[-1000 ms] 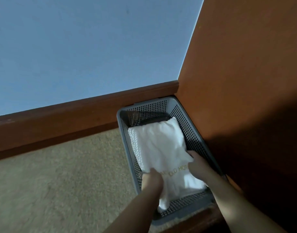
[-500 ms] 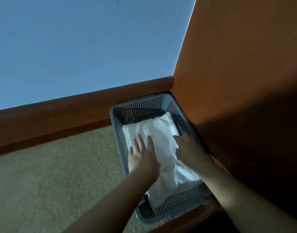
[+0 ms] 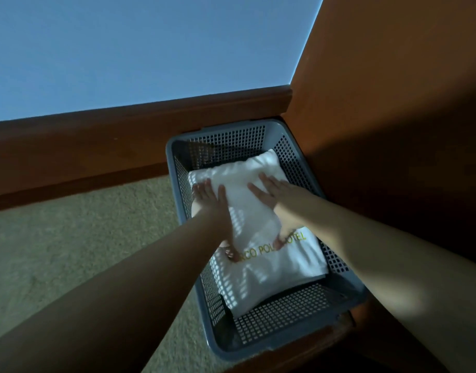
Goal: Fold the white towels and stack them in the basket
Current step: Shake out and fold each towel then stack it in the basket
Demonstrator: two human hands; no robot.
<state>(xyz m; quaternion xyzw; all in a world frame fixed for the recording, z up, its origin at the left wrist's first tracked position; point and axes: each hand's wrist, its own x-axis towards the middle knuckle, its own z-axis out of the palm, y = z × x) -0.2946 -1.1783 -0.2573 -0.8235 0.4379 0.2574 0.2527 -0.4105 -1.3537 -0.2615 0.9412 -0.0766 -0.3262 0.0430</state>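
On the carpet (image 3: 70,251) in a wood-panelled corner sits a gray mesh basket (image 3: 347,297), with a folded white towel (image 3: 269,267) lying inside. Left hand (image 3: 211,203) and right hand (image 3: 274,195) press it flat, fingers spread. It looks soft, light and floppy; best gripped along the folded edges.

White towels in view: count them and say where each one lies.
1 white towel, folded, lies flat inside the grey basket, with the left hand and right hand pressing on it. Others may be hidden underneath it.
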